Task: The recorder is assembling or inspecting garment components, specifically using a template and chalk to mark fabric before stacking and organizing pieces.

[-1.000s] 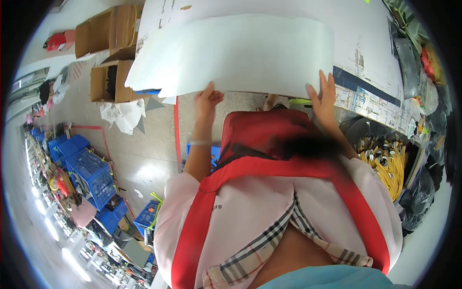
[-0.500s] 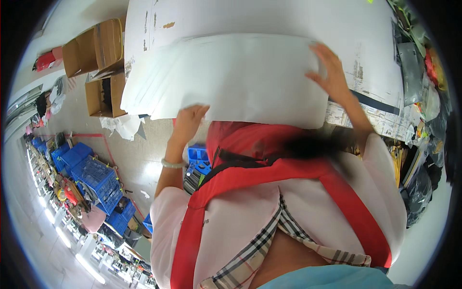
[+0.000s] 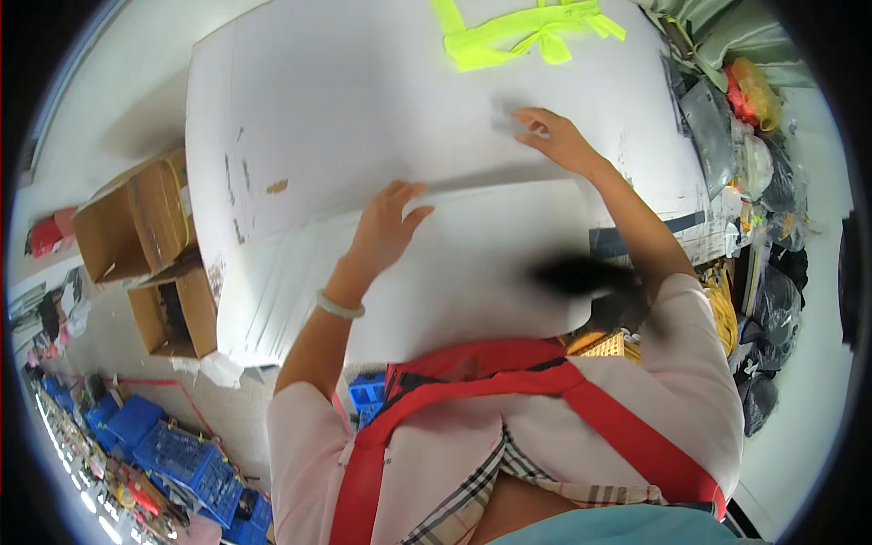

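A stack of large white sheets (image 3: 463, 272), fanned out along its left side, lies over the near edge of the white-topped table (image 3: 318, 118). My left hand (image 3: 386, 227) is above the far edge of the stack, thumb and fingers apart, nothing in it. Beyond that edge, over the tabletop, my right hand (image 3: 556, 141) has its fingers loosely bent and apart, with no object visible in them. Further off lies a piece of neon yellow fabric (image 3: 490, 44) with straps, cut off by the upper rim of the picture.
Open cardboard boxes (image 3: 136, 222) stand left of the table. Blue plastic crates (image 3: 173, 450) are on the floor at the lower left. Plastic bags (image 3: 777, 291) and other bundles crowd the right side. A dark blurred object (image 3: 581, 275) covers part of the stack's right edge.
Both hands have moved off the stack's edges and reach farther over the table. The view has tilted up, so the neon yellow fabric now shows.
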The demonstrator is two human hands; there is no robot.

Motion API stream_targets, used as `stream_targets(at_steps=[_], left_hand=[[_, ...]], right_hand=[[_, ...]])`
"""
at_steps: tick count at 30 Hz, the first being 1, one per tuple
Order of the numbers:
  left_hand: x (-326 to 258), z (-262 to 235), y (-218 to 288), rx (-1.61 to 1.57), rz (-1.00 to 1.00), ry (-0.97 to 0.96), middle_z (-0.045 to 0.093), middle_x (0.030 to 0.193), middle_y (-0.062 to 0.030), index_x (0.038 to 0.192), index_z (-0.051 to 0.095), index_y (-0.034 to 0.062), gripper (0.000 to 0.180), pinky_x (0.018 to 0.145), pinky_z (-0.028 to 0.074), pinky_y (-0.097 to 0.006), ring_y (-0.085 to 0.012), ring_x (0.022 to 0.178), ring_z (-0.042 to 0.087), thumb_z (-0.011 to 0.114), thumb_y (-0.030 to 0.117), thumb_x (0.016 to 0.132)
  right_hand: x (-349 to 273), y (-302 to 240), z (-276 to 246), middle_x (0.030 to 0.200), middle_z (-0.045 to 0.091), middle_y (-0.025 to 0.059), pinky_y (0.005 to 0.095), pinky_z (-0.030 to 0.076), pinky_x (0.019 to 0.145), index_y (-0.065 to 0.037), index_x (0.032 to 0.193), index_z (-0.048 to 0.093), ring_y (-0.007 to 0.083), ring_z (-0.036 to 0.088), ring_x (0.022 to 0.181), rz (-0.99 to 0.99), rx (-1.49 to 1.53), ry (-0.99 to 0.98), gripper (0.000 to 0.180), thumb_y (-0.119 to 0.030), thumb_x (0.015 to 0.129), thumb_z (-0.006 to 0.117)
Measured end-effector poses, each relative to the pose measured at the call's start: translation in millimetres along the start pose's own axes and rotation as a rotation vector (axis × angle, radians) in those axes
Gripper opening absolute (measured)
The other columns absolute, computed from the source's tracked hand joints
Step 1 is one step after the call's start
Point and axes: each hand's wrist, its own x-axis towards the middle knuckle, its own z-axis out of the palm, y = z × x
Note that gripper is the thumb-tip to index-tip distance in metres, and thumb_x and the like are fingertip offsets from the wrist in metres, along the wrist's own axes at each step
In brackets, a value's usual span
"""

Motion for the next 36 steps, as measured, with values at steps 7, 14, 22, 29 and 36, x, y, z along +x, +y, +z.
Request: stream_targets(at_steps=[7, 14, 22, 29, 36], left_hand=[[-27.6, 15.5, -1.0, -0.167, -0.054, 0.050, 0.070, 0.109, -0.0167, 0.117, 0.069, 0.0010, 0.026, 0.088, 0.055, -0.041, -0.0343, 0.101, 0.067, 0.070, 0.009, 0.092], [-47.7, 15.4, -5.2, -0.304, -0.221, 0.091, 0.070, 0.104, -0.0142, 0.112, 0.071, 0.0000, 0.018, 0.080, 0.056, -0.035, -0.0260, 0.089, 0.069, 0.066, 0.002, 0.095], [-30.5, 20.7, 3.3, -0.298, -0.172, 0.098, 0.070, 0.103, -0.0150, 0.110, 0.070, -0.0002, 0.016, 0.081, 0.056, -0.036, -0.0300, 0.089, 0.068, 0.066, 0.005, 0.095], [1.6, -8.6, -58.6, -0.042, -0.104, 0.077, 0.064, 0.128, -0.0181, 0.130, 0.062, 0.0012, 0.051, 0.100, 0.050, -0.044, -0.0358, 0.116, 0.062, 0.076, 0.031, 0.091], [32.2, -8.6, -75.9, -0.119, -0.352, -0.418, 0.063, 0.131, -0.0158, 0.139, 0.059, 0.0037, 0.086, 0.106, 0.045, -0.044, -0.0351, 0.125, 0.056, 0.077, 0.063, 0.080]], right_hand=[[151.4, 74.9, -6.5, 0.133, 0.062, 0.0155, 0.0403, 0.052, 0.097, -0.014, 0.141, 0.056, 0.0335, 0.063, 0.111, -0.116, -0.630, 0.482, 0.054, -0.009, 0.089, 0.067], [227.4, 73.6, -34.8, 0.133, 0.061, 0.0156, 0.0441, 0.053, 0.096, -0.018, 0.140, 0.058, 0.0334, 0.064, 0.112, -0.102, -0.793, 0.469, 0.050, -0.024, 0.091, 0.067], [190.0, 56.4, 7.3, 0.114, 0.067, 0.0118, 0.0450, 0.051, 0.095, -0.014, 0.125, 0.067, 0.0317, 0.063, 0.109, -0.105, -0.583, 0.391, 0.045, -0.040, 0.088, 0.073], [98.7, 20.5, 31.9, 0.112, 0.070, 0.0129, 0.0433, 0.051, 0.088, -0.007, 0.111, 0.071, 0.0321, 0.064, 0.104, -0.296, -0.237, 0.222, 0.048, -0.050, 0.089, 0.072], [-14.1, -37.0, 30.5, 0.129, 0.061, 0.0173, 0.0409, 0.045, 0.104, -0.002, 0.130, 0.060, 0.0328, 0.056, 0.123, -0.007, -0.182, -0.703, 0.063, -0.048, 0.089, 0.073]])
